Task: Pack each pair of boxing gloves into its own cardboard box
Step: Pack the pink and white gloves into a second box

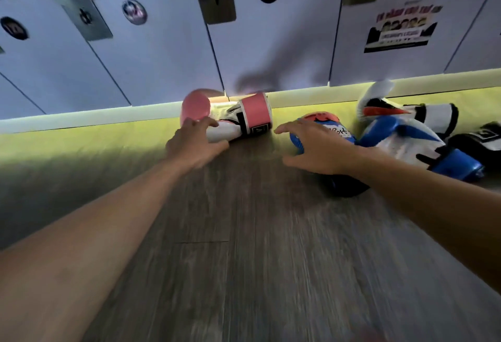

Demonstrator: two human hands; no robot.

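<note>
Lockers (151,51): a grey row behind, one numbered 127.
Left hand (193,143): fingers apart and nearly straight, touching the white part of the pink-and-white glove.
Pink-and-white glove (254,113): lies on the wooden floor (244,233), close to the lockers.
Right hand (314,146): fingers spread wide, resting on top of the blue glove.
Blue glove (339,131): on the floor, just beside the blue-and-white glove (393,138).
Black-and-white glove (477,138): at the far right, on the floor.

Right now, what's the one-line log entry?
step: reaching for gloves | left hand: touches pink glove | right hand: over near blue glove | boxes: not in view
</note>
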